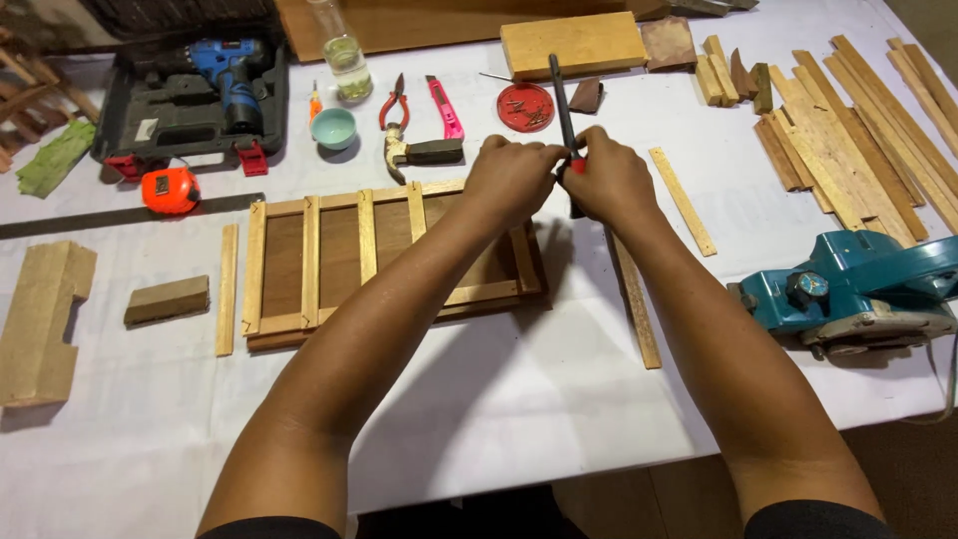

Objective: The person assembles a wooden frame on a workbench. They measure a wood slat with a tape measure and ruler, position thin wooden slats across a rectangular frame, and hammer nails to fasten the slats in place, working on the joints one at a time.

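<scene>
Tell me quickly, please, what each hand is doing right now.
Left hand: closed, fingertips pinching at the dark rod.
Right hand: closed around the same dark rod, near its red part.

A table [519, 399] under a white cloth is carrying everything. A slatted wooden frame [339, 255] is lying near its middle, a loose wooden strip [228, 289] just beside its left edge and a small block [167, 299] further left. An orange tape measure [170, 190] is sitting on a long steel ruler [60, 222], while a teal electric planer [848, 289] is resting at the right.
</scene>
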